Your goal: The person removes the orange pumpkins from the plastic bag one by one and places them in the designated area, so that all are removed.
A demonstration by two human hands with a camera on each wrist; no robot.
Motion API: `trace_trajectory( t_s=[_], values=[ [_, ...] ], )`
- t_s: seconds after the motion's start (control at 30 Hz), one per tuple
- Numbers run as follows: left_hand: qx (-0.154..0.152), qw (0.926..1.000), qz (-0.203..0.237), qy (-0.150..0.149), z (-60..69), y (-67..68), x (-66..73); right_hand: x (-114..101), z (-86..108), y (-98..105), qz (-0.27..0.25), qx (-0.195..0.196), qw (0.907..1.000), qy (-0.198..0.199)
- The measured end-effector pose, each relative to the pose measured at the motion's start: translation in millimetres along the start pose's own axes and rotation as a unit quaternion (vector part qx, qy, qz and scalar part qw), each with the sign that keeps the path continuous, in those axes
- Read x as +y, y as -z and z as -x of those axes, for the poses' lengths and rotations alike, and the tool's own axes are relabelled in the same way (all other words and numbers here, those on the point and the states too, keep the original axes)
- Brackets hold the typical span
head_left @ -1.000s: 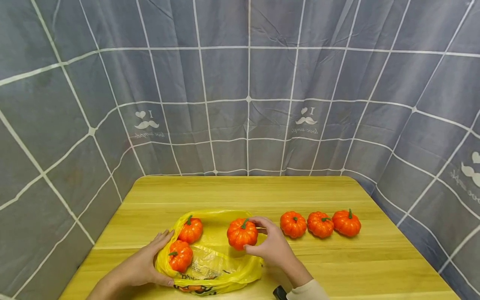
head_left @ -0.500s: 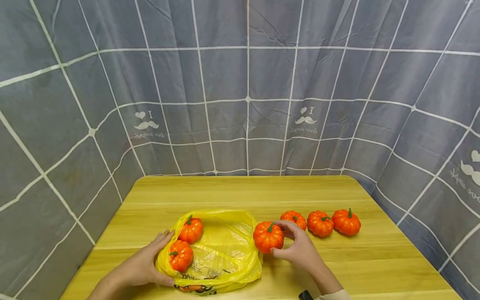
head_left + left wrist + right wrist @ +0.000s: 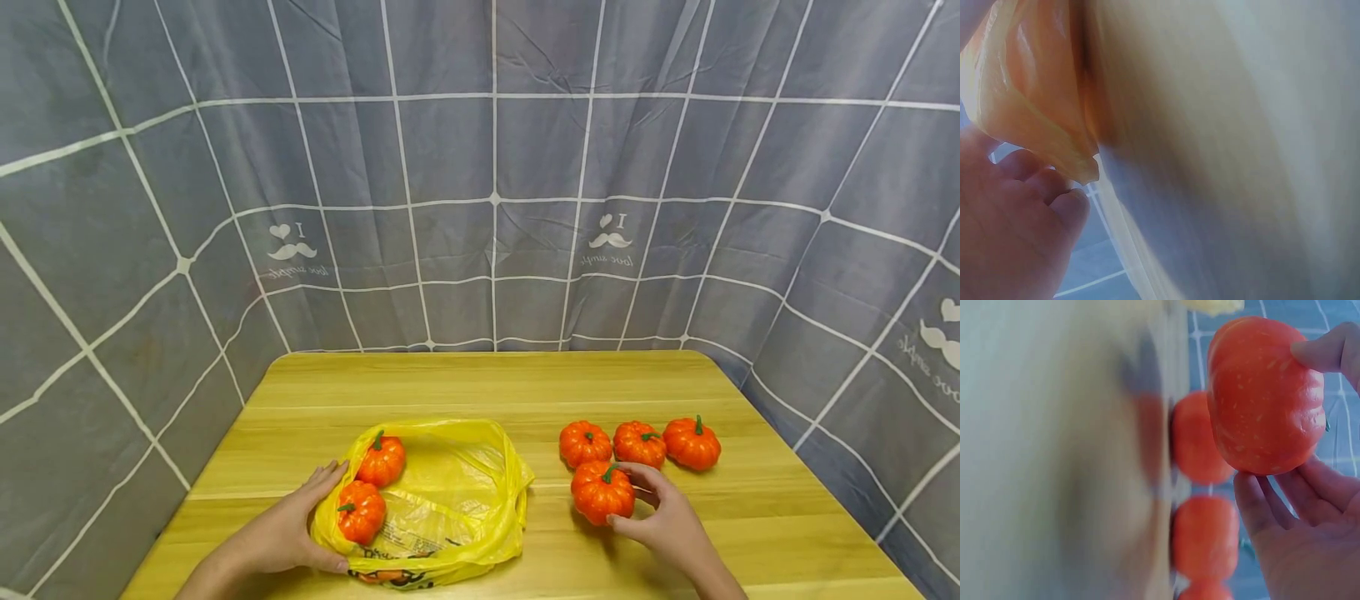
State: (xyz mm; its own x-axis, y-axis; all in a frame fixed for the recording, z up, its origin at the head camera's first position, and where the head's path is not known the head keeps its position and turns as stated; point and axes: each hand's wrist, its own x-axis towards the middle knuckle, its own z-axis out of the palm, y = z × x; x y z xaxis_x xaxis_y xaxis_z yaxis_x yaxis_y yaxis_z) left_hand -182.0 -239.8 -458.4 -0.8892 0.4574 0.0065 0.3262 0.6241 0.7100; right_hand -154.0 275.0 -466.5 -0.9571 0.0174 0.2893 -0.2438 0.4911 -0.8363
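My right hand (image 3: 663,521) pinches a small orange pumpkin (image 3: 602,493) with a green stem, thumb on one side and fingers on the other. In the right wrist view this pumpkin (image 3: 1266,397) hangs clear of the tabletop. My left hand (image 3: 288,527) grips the left side of a yellow plastic bag (image 3: 450,500), which lies with its mouth spread. Inside the bag, at its left, are two more pumpkins: an upper pumpkin (image 3: 382,461) and a lower pumpkin (image 3: 362,512). The left wrist view shows curled fingers (image 3: 1069,209) against the bag's plastic (image 3: 1029,100).
Behind the held pumpkin, three pumpkins stand in a row on the wooden table (image 3: 480,383): a left one (image 3: 585,443), a middle one (image 3: 639,446) and a right one (image 3: 692,443). A grey checked curtain (image 3: 450,242) surrounds the table's back and sides.
My right hand has carried the pumpkin from over the bag rightward, to in front of the row. The bag's right edge has spread outward a little. My left hand has stayed put.
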Motion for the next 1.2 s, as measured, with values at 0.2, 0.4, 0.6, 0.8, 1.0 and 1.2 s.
trace_trajectory(
  t_s=[0.2,0.4,0.6,0.8,1.0,1.2],
  values=[
    [0.001,1.0000,-0.003,0.002,0.8,-0.3,-1.0,16.9,12.8,19.6,0.027,0.028,0.9991,-0.016],
    [-0.005,1.0000,0.003,0.002,0.6,-0.8,-1.8,27.7,24.8,39.9,0.071,0.048,0.9950,-0.051],
    [-0.003,1.0000,0.004,0.007,-0.2,-0.2,-0.8,34.9,29.2,63.4,0.091,0.042,0.9865,-0.130],
    [0.000,1.0000,0.000,0.004,1.0,-0.8,0.6,41.0,27.1,82.5,0.082,0.027,0.9752,-0.204],
    [0.002,1.0000,-0.002,0.002,2.3,-2.1,2.5,45.0,25.0,93.5,0.089,0.032,0.9730,-0.210],
    [0.001,1.0000,-0.007,0.003,0.9,-4.5,3.7,49.8,22.3,99.5,0.119,0.015,0.9699,-0.212]
  ],
)
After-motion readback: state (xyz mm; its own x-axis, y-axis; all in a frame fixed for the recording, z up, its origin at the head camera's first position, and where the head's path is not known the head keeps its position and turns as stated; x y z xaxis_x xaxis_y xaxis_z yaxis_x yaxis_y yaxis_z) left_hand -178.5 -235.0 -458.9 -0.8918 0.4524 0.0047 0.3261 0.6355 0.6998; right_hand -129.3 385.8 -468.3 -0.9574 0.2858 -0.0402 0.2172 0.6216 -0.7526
